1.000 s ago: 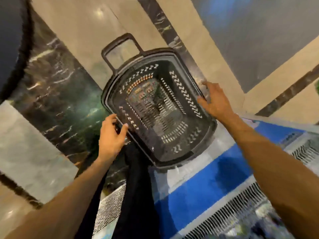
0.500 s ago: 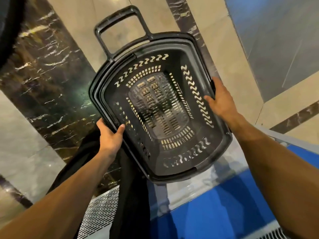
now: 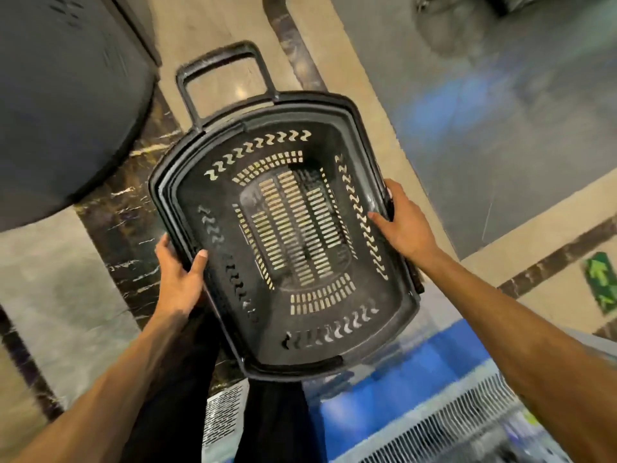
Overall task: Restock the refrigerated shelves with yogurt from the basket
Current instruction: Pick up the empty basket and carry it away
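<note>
My left hand point(image 3: 178, 282) and right hand point(image 3: 405, 228) grip the empty basket point(image 3: 213, 182) by its rim; restocking seems done; next, stow it.

Both arms bare, reaching forward from the near edge, forearms angling inward. Left hand point(image 3: 180, 279) grips the left rim of the basket point(image 3: 227, 195), thumb hooked over onto the inner wall, fingers wrapped outside. Right hand point(image 3: 405, 228) grips the right rim, thumb inside, fingers curled round the outer edge.
</note>
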